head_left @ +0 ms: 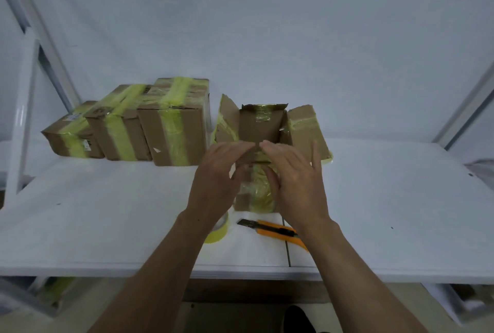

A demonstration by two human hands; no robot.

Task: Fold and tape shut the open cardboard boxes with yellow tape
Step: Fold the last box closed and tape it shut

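Note:
An open cardboard box (263,129) with old yellow tape stands mid-table, its far flap and both side flaps raised. My left hand (219,172) and my right hand (294,174) both hold the near flap, fingers over its top edge and thumbs on its front. A yellow tape roll (220,231) lies on the table under my left wrist, partly hidden. An orange utility knife (272,229) lies just in front of the box, its handle end hidden by my right forearm.
Three boxes (128,124) taped shut with yellow tape stand in a row at the left of the white table (387,212). White frame posts (24,118) rise at the left and right. A dark shoe (298,318) shows below the table edge.

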